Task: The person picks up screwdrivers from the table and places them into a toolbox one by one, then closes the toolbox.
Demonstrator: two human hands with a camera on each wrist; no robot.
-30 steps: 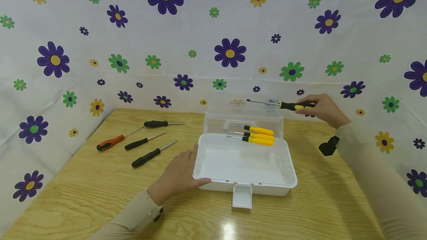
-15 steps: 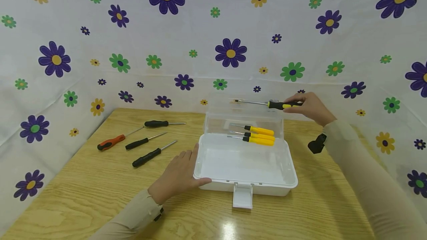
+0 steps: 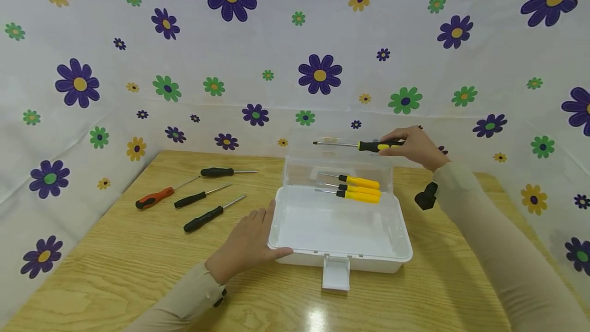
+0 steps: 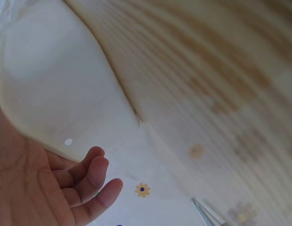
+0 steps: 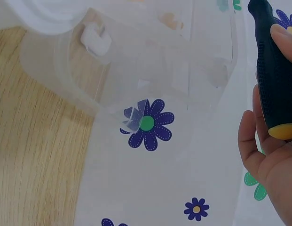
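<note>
My right hand (image 3: pixel 414 146) pinches the black-and-yellow handle of a screwdriver (image 3: pixel 366 146), its shaft pointing left above the raised lid. In the right wrist view the thumb presses the dark handle (image 5: pixel 270 70). Below, a white toolbox (image 3: pixel 299 259) stands with its clear lid (image 3: pixel 295 172) tipped back. Three yellow-handled screwdrivers (image 3: pixel 361 196) lie side by side at the toolbox's back, shafts to the left. My left hand (image 3: pixel 244 244) rests against the toolbox's left side, thumb along the front rim; its loosely bent fingers (image 4: pixel 91 176) show in the left wrist view.
Left of the toolbox, several screwdrivers lie on the wooden table (image 3: pixel 152 270): one orange-and-black (image 3: pixel 154 198) and three black-handled, the nearest black one (image 3: pixel 204 219) lying beyond my left hand. A front latch (image 3: pixel 336 273) hangs down. Behind stands a flowered cloth (image 3: pixel 258 29).
My right hand has moved left with the black-and-yellow screwdriver, from right of the lid to over it. The left hand and the toolbox have stayed put.
</note>
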